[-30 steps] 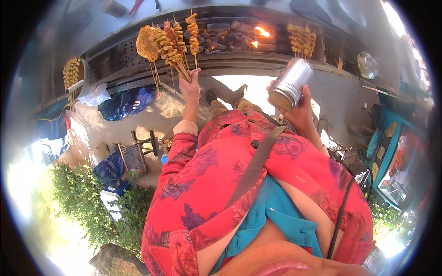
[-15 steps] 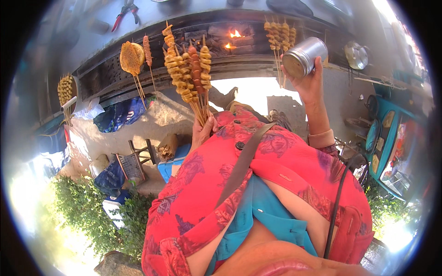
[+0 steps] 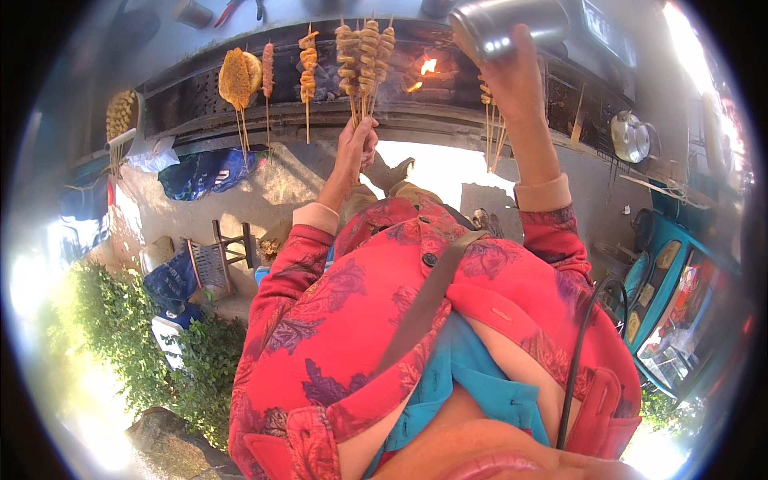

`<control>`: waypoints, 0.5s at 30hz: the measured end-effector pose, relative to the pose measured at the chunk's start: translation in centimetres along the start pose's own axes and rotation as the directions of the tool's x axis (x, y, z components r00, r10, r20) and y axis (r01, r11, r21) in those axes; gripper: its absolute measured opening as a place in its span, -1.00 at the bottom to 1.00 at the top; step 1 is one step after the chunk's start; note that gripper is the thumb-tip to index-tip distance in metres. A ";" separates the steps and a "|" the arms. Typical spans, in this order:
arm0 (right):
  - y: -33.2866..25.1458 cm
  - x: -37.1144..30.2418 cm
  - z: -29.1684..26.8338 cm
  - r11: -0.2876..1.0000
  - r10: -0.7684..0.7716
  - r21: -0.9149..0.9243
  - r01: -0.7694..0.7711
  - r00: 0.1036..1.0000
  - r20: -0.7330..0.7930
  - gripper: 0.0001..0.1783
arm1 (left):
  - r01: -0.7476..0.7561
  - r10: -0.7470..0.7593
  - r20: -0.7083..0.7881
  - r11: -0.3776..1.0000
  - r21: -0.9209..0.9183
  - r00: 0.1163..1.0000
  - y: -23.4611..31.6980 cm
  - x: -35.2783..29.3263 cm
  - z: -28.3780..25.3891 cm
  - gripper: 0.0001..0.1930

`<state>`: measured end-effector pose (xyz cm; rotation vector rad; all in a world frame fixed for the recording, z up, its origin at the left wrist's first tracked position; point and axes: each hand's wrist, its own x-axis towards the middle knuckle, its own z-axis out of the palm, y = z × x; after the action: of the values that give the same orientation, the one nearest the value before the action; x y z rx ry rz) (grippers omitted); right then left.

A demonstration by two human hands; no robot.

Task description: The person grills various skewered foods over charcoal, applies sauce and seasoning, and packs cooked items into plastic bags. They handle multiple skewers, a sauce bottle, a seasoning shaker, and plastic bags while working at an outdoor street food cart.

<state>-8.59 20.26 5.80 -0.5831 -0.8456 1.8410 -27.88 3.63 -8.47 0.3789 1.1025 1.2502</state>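
Note:
My left hand [image 3: 358, 148] is closed around the sticks of several skewers [image 3: 366, 60] threaded with spiral-cut, browned food. Their upper parts lie over the long charcoal grill [image 3: 208, 124]. My right hand [image 3: 512, 84] grips a silver cylindrical can [image 3: 516, 28], raised at the grill's far side and tipped onto its side. Left of the held bundle on the grill are a spiral skewer [image 3: 308, 66], a sausage skewer [image 3: 267, 76] and flat round pieces on sticks [image 3: 236, 78]. More skewers [image 3: 492, 120] are partly hidden behind my right hand.
Flames [image 3: 428, 66] rise from the grill between my hands. A metal kettle [image 3: 630, 136] stands at the right end. Further skewers [image 3: 120, 116] stand at far left, near a plastic bag [image 3: 154, 156]. A folding stool [image 3: 212, 264] and shrubs [image 3: 192, 376] are at lower left.
My left hand has moved forward with the skewers, bringing their tops over the grill. The sausage seen in that bundle no longer shows. My right hand has lifted the can farther away.

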 end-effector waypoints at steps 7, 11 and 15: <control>2.7 3.1 3.3 0.966 -0.069 -0.252 0.052 0.996 -0.061 -0.39 | 0.204 -0.203 -0.034 0.978 0.036 0.979 -0.3 1.1 -2.3 -0.68; 3.6 4.4 4.4 0.949 -0.074 -0.312 0.049 0.995 -0.070 -0.39 | 0.196 -0.195 -0.009 0.979 0.048 0.981 -0.6 1.6 -3.3 -0.64; 4.7 3.8 5.1 0.937 -0.087 -0.348 0.044 0.990 -0.109 -0.39 | 0.193 -0.192 -0.021 0.975 0.110 0.981 -1.1 1.5 -3.2 -0.61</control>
<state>-16.42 20.96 5.37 -0.8690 -1.1003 1.5872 -29.98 3.56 -11.47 0.3414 1.1925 1.0233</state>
